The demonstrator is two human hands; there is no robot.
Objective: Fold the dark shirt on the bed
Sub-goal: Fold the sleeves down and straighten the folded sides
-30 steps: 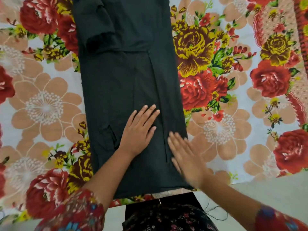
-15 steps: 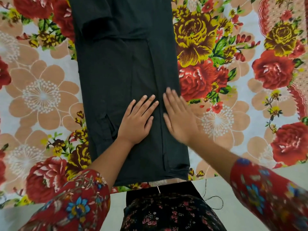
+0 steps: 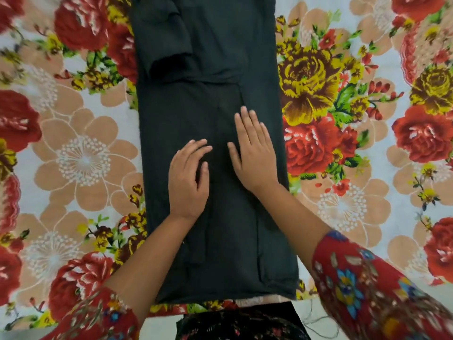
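Dark shirt (image 3: 213, 168) is a long strip running away from the bed's (image 3: 81, 163) near edge; left hand (image 3: 187, 182) and right hand (image 3: 253, 155) rest flat, open, mid-length.

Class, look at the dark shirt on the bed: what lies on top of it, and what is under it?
On the dark shirt rest the left hand and right hand, palms down. Under it the floral bedsheet shows around the edges; the covered part is hidden.
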